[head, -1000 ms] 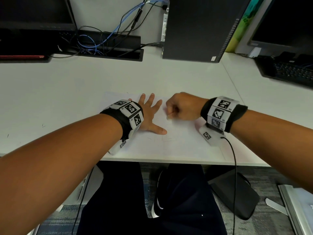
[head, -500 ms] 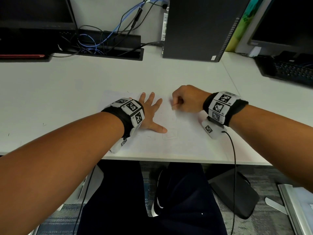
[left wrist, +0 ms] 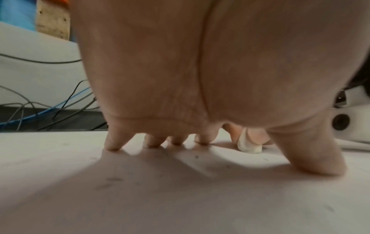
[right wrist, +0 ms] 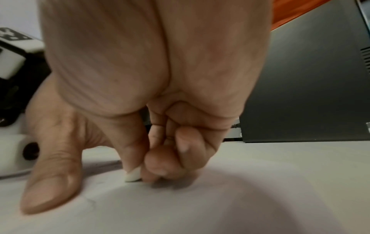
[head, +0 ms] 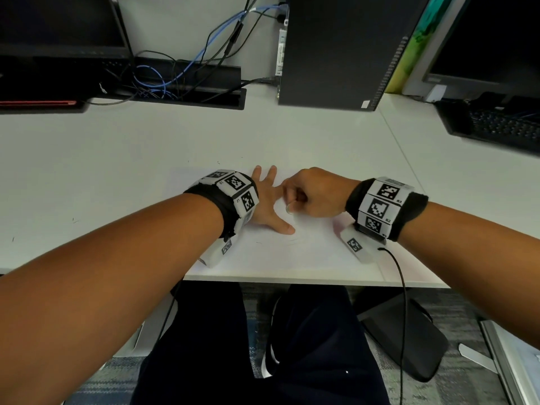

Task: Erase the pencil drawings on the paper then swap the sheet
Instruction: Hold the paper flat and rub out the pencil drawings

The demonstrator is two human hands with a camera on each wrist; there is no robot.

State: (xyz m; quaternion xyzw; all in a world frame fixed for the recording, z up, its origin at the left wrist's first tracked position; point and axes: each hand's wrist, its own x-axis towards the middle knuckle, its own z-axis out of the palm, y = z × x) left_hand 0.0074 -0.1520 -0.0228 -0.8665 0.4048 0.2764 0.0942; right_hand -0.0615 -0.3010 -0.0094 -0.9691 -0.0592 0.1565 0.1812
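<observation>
A: Any containers? Only the black cable tray (head: 187, 92) at the back of the desk (head: 87, 159), and it holds a tangle of blue and black cables (head: 163, 80)

B: Now the paper (head: 292, 252) — it lies flat at the desk's near edge, well in front of that tray

A: The left hand (head: 267, 207) is spread on the sheet, fingers straight, fingertips (left wrist: 113, 146) and thumb pressing down, gripping nothing

B: And the right hand (head: 317, 192) sits just beside it, curled tight, pinching a small white eraser (right wrist: 133, 175) between thumb and fingers

A: The eraser's tip touches the paper, between the two hands, near the left thumb

B: Faint pencil marks (head: 287, 242) show just nearer the desk's edge
</observation>
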